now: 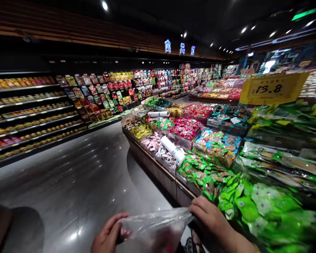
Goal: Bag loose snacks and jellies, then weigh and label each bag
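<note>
A clear plastic bag (158, 223) is stretched between my two hands at the bottom of the view. My left hand (107, 233) is closed on the bag's left side, near a small dark red wrapped piece. At the opposite top corner, my right hand (209, 216) pinches the bag's edge. Blurred reddish contents show low in the bag; their kind cannot be made out. Beside my right hand lie green snack packets (263, 203) and green-and-brown packets (204, 172) in the display bins.
A long display counter (152, 168) of packaged snacks runs along the right, with white bag rolls (172, 148) on top. A yellow price sign (274, 88) reads 13.8. Stocked shelves (31, 114) line the left wall. Grey floor (76, 186) lies between them.
</note>
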`<state>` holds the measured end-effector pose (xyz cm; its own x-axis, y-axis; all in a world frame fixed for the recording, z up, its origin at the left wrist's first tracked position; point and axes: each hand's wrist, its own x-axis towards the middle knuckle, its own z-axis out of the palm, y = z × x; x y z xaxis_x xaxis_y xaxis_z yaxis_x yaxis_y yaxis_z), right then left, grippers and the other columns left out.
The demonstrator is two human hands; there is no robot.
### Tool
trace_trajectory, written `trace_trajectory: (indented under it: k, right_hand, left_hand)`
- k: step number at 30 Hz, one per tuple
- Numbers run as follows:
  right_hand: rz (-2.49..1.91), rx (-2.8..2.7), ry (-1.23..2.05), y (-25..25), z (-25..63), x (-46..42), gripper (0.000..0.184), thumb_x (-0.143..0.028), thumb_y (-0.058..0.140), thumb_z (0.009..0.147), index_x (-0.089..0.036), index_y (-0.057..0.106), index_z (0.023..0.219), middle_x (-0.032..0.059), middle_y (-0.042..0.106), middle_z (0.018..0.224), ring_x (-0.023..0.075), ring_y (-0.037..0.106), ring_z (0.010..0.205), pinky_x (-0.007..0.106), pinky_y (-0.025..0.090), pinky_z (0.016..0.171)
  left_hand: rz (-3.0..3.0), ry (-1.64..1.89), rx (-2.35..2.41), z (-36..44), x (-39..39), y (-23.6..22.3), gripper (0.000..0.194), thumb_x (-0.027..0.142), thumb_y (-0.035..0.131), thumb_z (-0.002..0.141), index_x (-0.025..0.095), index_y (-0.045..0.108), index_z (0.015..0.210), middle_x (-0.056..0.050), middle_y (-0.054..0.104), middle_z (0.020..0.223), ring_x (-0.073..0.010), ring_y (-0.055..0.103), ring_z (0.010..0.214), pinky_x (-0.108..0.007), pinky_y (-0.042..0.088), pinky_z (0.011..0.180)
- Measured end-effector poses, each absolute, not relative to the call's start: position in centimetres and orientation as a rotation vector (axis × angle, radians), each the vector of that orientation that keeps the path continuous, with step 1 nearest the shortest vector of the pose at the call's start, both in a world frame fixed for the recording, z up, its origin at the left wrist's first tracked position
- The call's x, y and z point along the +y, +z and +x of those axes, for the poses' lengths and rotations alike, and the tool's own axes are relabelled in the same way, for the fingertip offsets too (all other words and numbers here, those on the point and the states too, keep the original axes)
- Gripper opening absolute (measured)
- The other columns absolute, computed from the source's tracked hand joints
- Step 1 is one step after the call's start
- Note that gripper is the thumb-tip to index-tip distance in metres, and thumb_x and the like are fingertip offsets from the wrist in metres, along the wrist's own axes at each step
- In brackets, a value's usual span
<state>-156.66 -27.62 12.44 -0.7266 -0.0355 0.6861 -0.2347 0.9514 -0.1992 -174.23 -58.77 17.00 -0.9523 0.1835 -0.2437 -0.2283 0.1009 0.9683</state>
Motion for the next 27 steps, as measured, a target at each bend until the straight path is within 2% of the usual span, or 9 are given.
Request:
trace_trajectory:
  k: [4,7,9,14,18,21,25,27]
  right_hand:
    - [0.060,-2.329,0.678,12.0,-153.5,-33.3,0.021,-0.013,0.051,0.094,-0.022,0.065,0.106,0.0074,0.071,0.099,0.0217,0.066,0.092,0.033,0.054,0.081]
    - [-0.044,-2.288,1.039,11.8,-150.7,-36.9,0.022,-0.011,0.048,0.093,-0.023,0.064,0.103,0.0051,0.071,0.092,0.0190,0.068,0.086,0.030,0.055,0.078]
    - [-0.026,-2.298,1.151,11.9,-148.6,-38.5,0.021,-0.013,0.048,0.093,-0.023,0.065,0.101,0.0047,0.070,0.089,0.0186,0.068,0.082,0.029,0.055,0.074]
    - [0.252,-2.503,0.940,12.0,-141.9,-39.9,0.019,-0.017,0.049,0.097,-0.022,0.066,0.105,0.0059,0.071,0.090,0.0193,0.069,0.082,0.029,0.053,0.074]
    - [0.414,-2.655,0.684,11.1,-135.4,-40.1,0.021,-0.021,0.045,0.101,-0.020,0.066,0.101,0.0077,0.071,0.088,0.0202,0.068,0.077,0.031,0.052,0.071]
    - [0.441,-2.753,0.579,10.2,-130.1,-40.6,0.023,-0.024,0.045,0.102,-0.018,0.067,0.101,0.0108,0.072,0.092,0.0235,0.069,0.078,0.034,0.051,0.071]
    - [0.300,-2.844,0.714,9.0,-123.2,-41.7,0.026,-0.034,0.053,0.099,-0.017,0.068,0.112,0.0130,0.074,0.098,0.0257,0.070,0.080,0.036,0.051,0.072]
    - [0.313,-2.913,0.807,8.3,-119.8,-42.3,0.027,-0.040,0.062,0.095,-0.019,0.071,0.109,0.0114,0.075,0.094,0.0254,0.069,0.078,0.036,0.050,0.071]
  left_hand:
    - [-0.047,1.954,2.080,-169.3,-63.2,18.2,0.040,0.045,0.076,0.070,0.015,0.074,0.098,0.003,0.059,0.055,-0.0169,0.060,0.053,-0.028,0.054,0.052]
    - [-0.080,2.042,1.933,-165.2,-65.8,18.6,0.045,0.044,0.074,0.076,0.015,0.071,0.110,0.006,0.053,0.055,-0.0125,0.050,0.047,-0.025,0.048,0.043]
    - [-0.105,2.092,1.936,-162.1,-67.7,18.5,0.048,0.045,0.074,0.078,0.013,0.071,0.114,0.007,0.052,0.056,-0.0114,0.051,0.048,-0.024,0.049,0.044]
    - [-0.215,2.171,2.020,-153.2,-71.9,17.0,0.048,0.048,0.079,0.074,0.010,0.074,0.103,0.004,0.056,0.057,-0.0130,0.057,0.053,-0.027,0.055,0.049]
    - [-0.270,2.257,1.945,-145.3,-73.7,15.3,0.046,0.047,0.082,0.070,0.011,0.074,0.098,0.006,0.052,0.051,-0.0099,0.048,0.042,-0.023,0.045,0.039]
    - [-0.299,2.254,1.925,-139.1,-74.3,14.7,0.047,0.047,0.083,0.067,0.012,0.074,0.097,0.007,0.051,0.050,-0.0089,0.046,0.040,-0.022,0.042,0.039]
    - [-0.288,2.168,1.911,-130.8,-74.8,15.0,0.043,0.047,0.081,0.069,0.013,0.073,0.094,0.007,0.052,0.049,-0.0095,0.047,0.040,-0.023,0.040,0.041]
    - [-0.257,2.106,1.898,-127.0,-75.0,15.4,0.039,0.047,0.079,0.072,0.013,0.072,0.089,0.006,0.052,0.049,-0.0095,0.047,0.042,-0.023,0.040,0.043]
